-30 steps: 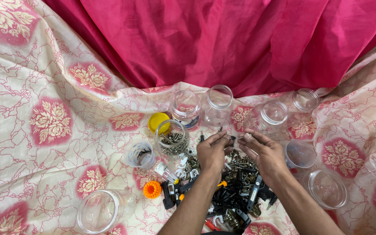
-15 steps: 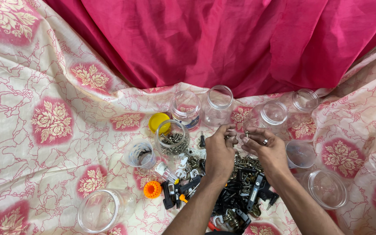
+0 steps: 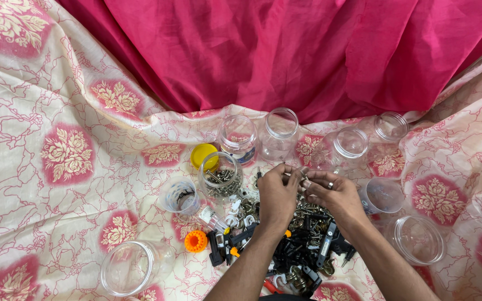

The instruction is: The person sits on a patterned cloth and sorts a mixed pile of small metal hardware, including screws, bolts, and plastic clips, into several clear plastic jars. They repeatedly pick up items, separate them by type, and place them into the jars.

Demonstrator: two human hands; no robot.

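My left hand [image 3: 276, 195] and my right hand [image 3: 332, 195] meet over the far edge of a heap of small hardware [image 3: 299, 245]: black plastic parts, brass screws, white clips. The fingertips of both hands pinch small metal pieces between them, too small to name. A ring sits on a finger of my right hand. Just left of my left hand stands a clear jar of screws [image 3: 220, 177], with a yellow lid [image 3: 202, 155] behind it.
Empty clear jars [image 3: 280, 132] stand in an arc behind and to the right, one [image 3: 128, 268] lies at the near left. A small cup [image 3: 179, 196], an orange cap [image 3: 196, 241]. Floral cloth [image 3: 62, 156] underneath, pink cloth [image 3: 285, 50] behind.
Both hands have drawn closer together and curled their fingers; they were spread flat over the heap a second ago. The jars have not moved.
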